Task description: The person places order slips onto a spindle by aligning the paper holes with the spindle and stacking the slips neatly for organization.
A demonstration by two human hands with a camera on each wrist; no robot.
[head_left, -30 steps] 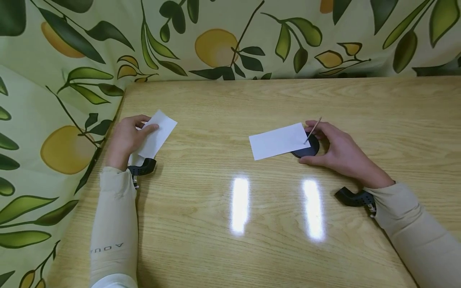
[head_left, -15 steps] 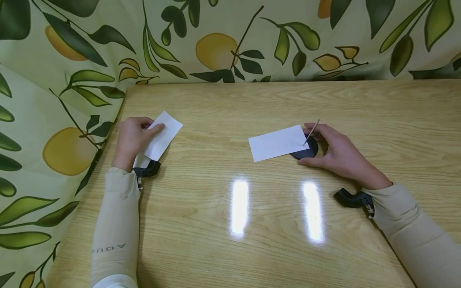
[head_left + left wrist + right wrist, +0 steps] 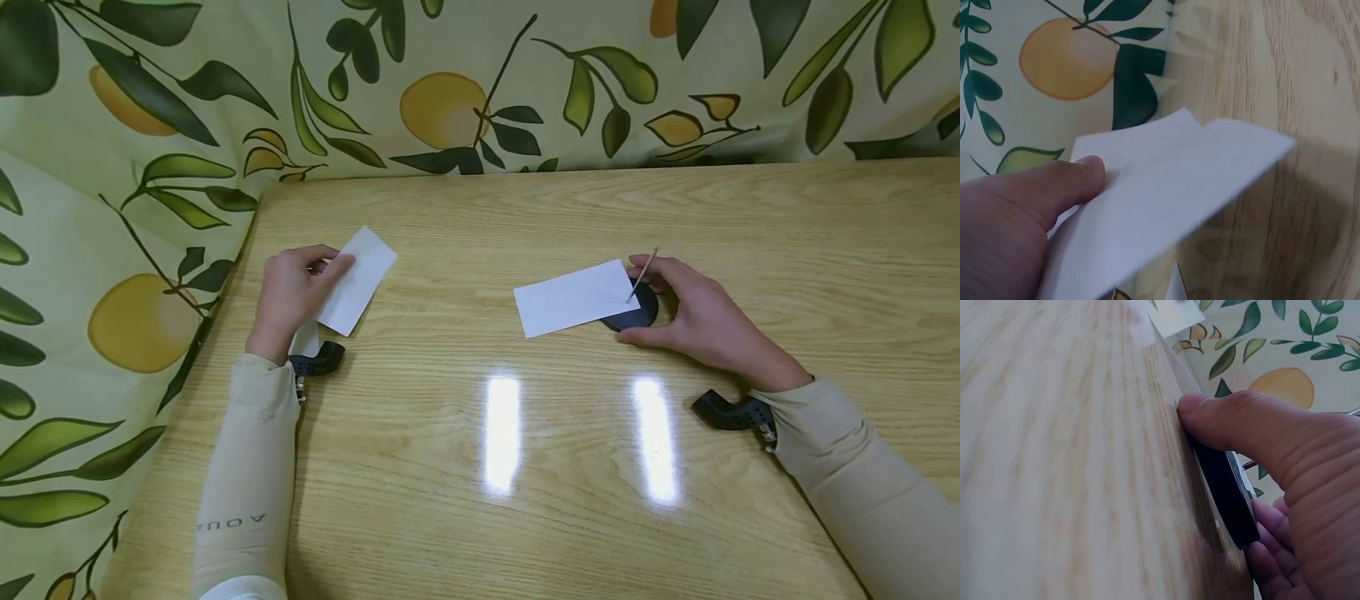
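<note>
On the left, my left hand (image 3: 288, 296) pinches a white paper slip (image 3: 360, 279), thumb on top. In the left wrist view the paper (image 3: 1166, 200) shows two layers or a bend, raised above the table with its shadow to the right. On the right, my right hand (image 3: 693, 317) grips the black round base (image 3: 645, 312) of a bill spike between thumb and fingers. Its thin rod (image 3: 643, 273) stands up, slightly tilted, through the right end of another white slip (image 3: 573, 298), which lies across the base. The right wrist view shows the thumb on the edge of the base (image 3: 1222, 487).
The wooden table (image 3: 465, 400) carries two bright light reflections between my arms. A cloth with fruit and leaf print (image 3: 465, 92) hangs along the back edge and the left side (image 3: 60, 417). Black wrist cameras (image 3: 735, 411) sit at both cuffs.
My left hand has moved to the right with the paper slip. My right hand keeps its hold on the base of the bill spike, nearly still.
</note>
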